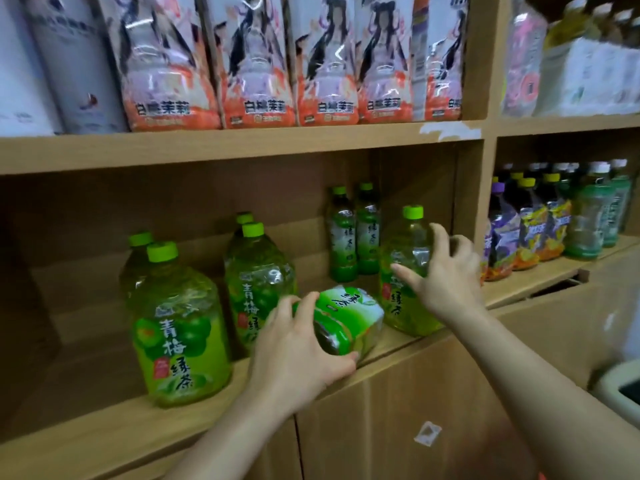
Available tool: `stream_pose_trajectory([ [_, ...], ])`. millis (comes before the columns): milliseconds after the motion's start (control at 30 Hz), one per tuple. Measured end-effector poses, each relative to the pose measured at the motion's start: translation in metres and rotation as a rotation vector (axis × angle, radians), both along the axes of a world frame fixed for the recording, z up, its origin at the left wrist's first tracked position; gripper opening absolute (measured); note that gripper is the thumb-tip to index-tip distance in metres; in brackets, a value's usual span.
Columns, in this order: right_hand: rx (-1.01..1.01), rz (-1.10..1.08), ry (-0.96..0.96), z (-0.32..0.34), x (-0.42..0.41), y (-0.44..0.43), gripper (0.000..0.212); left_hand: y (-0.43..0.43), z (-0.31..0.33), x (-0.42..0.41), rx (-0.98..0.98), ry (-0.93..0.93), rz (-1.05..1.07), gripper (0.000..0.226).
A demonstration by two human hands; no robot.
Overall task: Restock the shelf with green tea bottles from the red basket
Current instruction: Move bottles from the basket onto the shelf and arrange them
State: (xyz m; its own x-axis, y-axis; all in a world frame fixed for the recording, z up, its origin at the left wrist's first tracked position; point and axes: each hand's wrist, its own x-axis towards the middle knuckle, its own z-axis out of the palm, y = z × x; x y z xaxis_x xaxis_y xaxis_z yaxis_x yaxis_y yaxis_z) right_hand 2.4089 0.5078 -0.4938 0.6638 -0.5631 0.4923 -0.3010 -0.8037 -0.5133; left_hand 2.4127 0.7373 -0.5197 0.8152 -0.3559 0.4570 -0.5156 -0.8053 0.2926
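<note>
My left hand (301, 358) grips a small green tea bottle (353, 313) by its lower end. The bottle is tipped over, base towards me, above the front edge of the wooden shelf (104, 427). My right hand (446, 271) is spread open against the side of a large green-capped tea bottle (405, 258) at the right end of the shelf; whether it touches it is unclear. Two small green tea bottles (355, 233) stand upright at the back. Large plum green tea bottles stand at the left (176, 327) and in the middle (256, 275). The red basket is out of view.
Pink and orange drink packs (256, 64) fill the upper shelf. The compartment on the right holds purple-labelled and other bottles (540, 223). Cardboard-coloured cabinet fronts (398, 410) sit below the shelf, and a white bin (620, 389) shows at the lower right.
</note>
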Motion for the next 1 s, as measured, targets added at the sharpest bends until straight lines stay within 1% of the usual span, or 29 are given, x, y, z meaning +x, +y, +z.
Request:
stream_pose_trajectory([
  [67, -0.087, -0.077, 0.015, 0.0, -0.002, 0.003, 0.085, -0.005, -0.004, -0.003, 0.066, 0.03, 0.041, 0.106],
  [133, -0.136, -0.092, -0.092, -0.006, -0.01, 0.018, 0.08, -0.009, -0.006, -0.006, 0.148, 0.042, 0.063, 0.105],
  [200, -0.197, 0.036, -0.232, -0.017, -0.021, 0.043, 0.077, -0.009, -0.001, -0.006, 0.24, 0.055, 0.065, 0.107],
  [233, -0.222, 0.141, -0.232, -0.022, -0.027, 0.057, 0.073, -0.007, 0.005, -0.006, 0.291, 0.07, 0.044, 0.107],
  [267, -0.23, 0.248, -0.164, -0.025, -0.031, 0.071, 0.067, -0.004, 0.013, -0.007, 0.327, 0.084, 0.006, 0.105],
  [300, -0.203, 0.331, -0.055, -0.026, -0.034, 0.083, 0.063, 0.002, 0.022, -0.007, 0.336, 0.076, -0.039, 0.097],
  [333, -0.149, 0.385, 0.074, -0.027, -0.034, 0.093, 0.06, 0.011, 0.032, -0.006, 0.31, 0.03, -0.077, 0.084],
  [400, -0.043, 0.446, 0.266, -0.026, -0.03, 0.105, 0.064, 0.034, 0.053, 0.001, 0.15, -0.176, -0.104, 0.061],
  [433, -0.018, 0.467, 0.334, -0.02, -0.028, 0.11, 0.066, 0.044, 0.063, 0.009, 0.079, -0.286, -0.084, 0.056],
  [467, -0.023, 0.488, 0.389, -0.013, -0.028, 0.115, 0.064, 0.053, 0.071, 0.019, 0.064, -0.362, -0.038, 0.056],
  [500, -0.047, 0.506, 0.426, -0.006, -0.029, 0.118, 0.059, 0.06, 0.079, 0.03, 0.106, -0.393, 0.023, 0.059],
  [567, -0.072, 0.545, 0.484, 0.006, -0.029, 0.118, 0.053, 0.067, 0.09, 0.049, 0.257, -0.325, 0.147, 0.074],
  [633, -0.034, 0.585, 0.529, 0.012, -0.027, 0.112, 0.053, 0.065, 0.097, 0.06, 0.345, -0.197, 0.172, 0.088],
  [733, 0.015, 0.629, 0.57, 0.015, -0.025, 0.094, 0.049, 0.053, 0.101, 0.067, 0.314, 0.065, 0.066, 0.105],
  [800, 0.011, 0.648, 0.54, 0.016, -0.026, 0.088, 0.045, 0.045, 0.101, 0.069, 0.29, 0.18, 0.058, 0.109],
  [900, 0.035, 0.647, 0.45, 0.016, -0.036, 0.079, 0.045, 0.034, 0.098, 0.063, 0.322, 0.164, 0.113, 0.102],
  [1000, 0.01, 0.642, 0.416, 0.015, -0.042, 0.071, 0.047, 0.032, 0.096, 0.047, 0.344, 0.047, 0.134, 0.097],
])
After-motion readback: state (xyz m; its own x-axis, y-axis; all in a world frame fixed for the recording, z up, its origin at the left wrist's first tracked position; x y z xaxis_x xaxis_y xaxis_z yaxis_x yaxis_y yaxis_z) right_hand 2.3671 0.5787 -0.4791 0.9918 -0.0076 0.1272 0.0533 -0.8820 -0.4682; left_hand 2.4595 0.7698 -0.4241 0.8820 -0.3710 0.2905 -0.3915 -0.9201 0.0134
